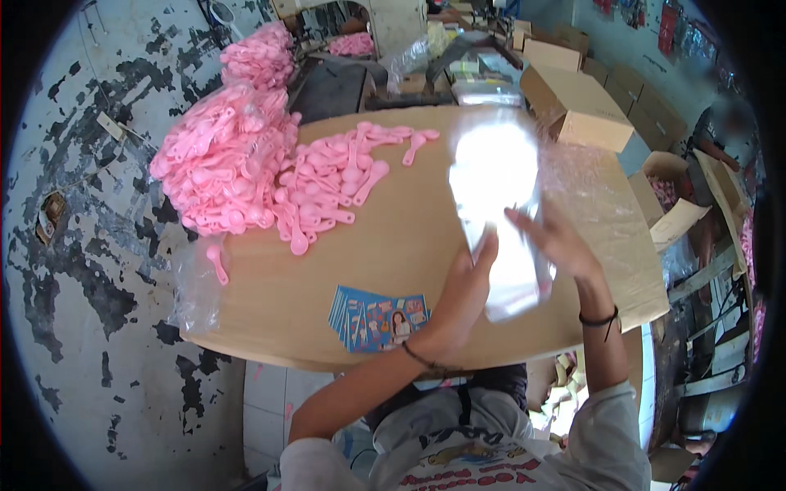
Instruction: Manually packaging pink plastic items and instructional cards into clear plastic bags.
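Note:
A long, glossy stack of clear plastic bags (501,184) is tilted up over the right half of the table, with strong glare on its face. My left hand (463,295) grips its lower left edge, thumb lying on top. On the opposite edge, my right hand (563,244) has a finger across the front of the stack; its other fingers are partly hidden. Close to my left wrist lies a fanned pile of blue printed cards (377,319). Farther left, loose pink plastic spoons (332,176) are heaped on the table, and a single pink spoon (217,263) lies apart near the edge.
Large bagged piles of pink spoons (233,155) rise at the back left beside a peeling wall (82,204). An empty-looking clear bag (196,286) hangs over the left table edge. Cardboard boxes (577,102) stand at the back right. Another person (725,135) is at far right.

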Motion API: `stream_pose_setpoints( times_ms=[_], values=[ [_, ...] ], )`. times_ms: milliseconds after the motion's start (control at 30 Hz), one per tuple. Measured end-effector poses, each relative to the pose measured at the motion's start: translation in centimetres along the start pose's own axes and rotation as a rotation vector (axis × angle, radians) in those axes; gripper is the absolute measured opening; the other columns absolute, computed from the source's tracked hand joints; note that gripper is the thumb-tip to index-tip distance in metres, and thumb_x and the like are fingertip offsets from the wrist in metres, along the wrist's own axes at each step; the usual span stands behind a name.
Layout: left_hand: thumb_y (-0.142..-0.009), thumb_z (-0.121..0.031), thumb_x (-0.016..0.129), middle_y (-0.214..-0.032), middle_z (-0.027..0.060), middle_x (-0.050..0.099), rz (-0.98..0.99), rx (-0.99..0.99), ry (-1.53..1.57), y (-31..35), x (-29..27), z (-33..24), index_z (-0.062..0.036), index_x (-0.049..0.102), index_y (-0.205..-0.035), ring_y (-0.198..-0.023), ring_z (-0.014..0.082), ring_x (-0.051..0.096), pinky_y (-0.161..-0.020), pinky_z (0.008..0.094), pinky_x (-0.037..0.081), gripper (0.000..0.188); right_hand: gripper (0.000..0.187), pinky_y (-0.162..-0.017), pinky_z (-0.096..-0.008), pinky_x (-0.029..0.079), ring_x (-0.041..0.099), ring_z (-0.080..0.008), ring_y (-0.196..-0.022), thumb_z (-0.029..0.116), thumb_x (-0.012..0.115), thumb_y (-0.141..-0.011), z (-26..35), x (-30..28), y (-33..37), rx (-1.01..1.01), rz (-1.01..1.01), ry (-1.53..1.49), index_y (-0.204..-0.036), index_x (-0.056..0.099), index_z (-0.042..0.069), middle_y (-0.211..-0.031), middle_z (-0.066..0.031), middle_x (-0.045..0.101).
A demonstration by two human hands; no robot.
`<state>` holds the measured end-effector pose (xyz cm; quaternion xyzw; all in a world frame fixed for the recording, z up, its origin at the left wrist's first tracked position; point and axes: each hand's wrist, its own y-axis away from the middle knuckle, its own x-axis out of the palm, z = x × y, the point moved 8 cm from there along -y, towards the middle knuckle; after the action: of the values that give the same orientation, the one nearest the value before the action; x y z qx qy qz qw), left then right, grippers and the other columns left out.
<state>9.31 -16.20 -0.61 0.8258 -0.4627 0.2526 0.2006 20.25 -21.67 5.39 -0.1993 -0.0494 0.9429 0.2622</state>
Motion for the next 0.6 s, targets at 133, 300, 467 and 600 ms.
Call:
stream_pose_setpoints(
  times_ms=[133,300,467,600],
  values=[
    [-0.101,-0.025,0.049,-0.131,0.0082,0.051,0.047,-0.417,0.207,3.9,-0.4,5.6,-0.0005,0.039,-0.137,-0.124,0.0209,0.049,-0.106,0.0342,0.037,0.045,0.05,-0.095,-0.0346,0.044,0.057,-0.0188,-0.107,0.032,0.057,-0.097,-7.8,0.7,2.8,0.229,0.187,0.013,-0.131,0.048,-0.003,-0.118,-0.013,0.062],
    [-0.098,-0.017,0.052,-0.149,0.0135,0.034,0.259,-0.258,-0.011,6.2,2.6,2.5,0.003,0.021,-0.148,-0.138,0.0204,0.032,-0.113,0.0332,0.026,0.063,0.05,-0.092,-0.0359,0.046,0.061,-0.0241,-0.105,0.035,0.056,-0.097,-8.5,-1.0,3.5,0.269,0.162,0.029,-0.13,0.049,-0.002,-0.116,-0.016,0.063],
    [-0.099,-0.025,0.051,-0.155,0.0214,0.015,-0.12,0.155,-0.475,4.0,-1.1,2.3,0.0067,0.014,-0.148,-0.146,0.0305,0.012,-0.116,0.0389,0.015,0.069,0.058,-0.098,-0.0421,0.043,0.055,-0.0406,-0.116,0.034,0.059,-0.093,-4.4,-2.3,4.3,0.131,-0.019,0.521,-0.133,0.043,-0.005,-0.127,-0.0287,0.053],
    [-0.1,-0.031,0.05,-0.156,0.0264,0.005,-0.176,0.33,-0.478,0.6,-1.5,4.6,0.0075,0.009,-0.148,-0.147,0.0358,0.003,-0.118,0.0411,0.007,0.074,0.07,-0.11,-0.0403,0.032,0.04,-0.0424,-0.131,0.03,0.059,-0.092,-5.5,-1.1,5.4,0.061,-0.027,0.409,-0.138,0.03,-0.014,-0.139,-0.0338,0.039]
  ],
)
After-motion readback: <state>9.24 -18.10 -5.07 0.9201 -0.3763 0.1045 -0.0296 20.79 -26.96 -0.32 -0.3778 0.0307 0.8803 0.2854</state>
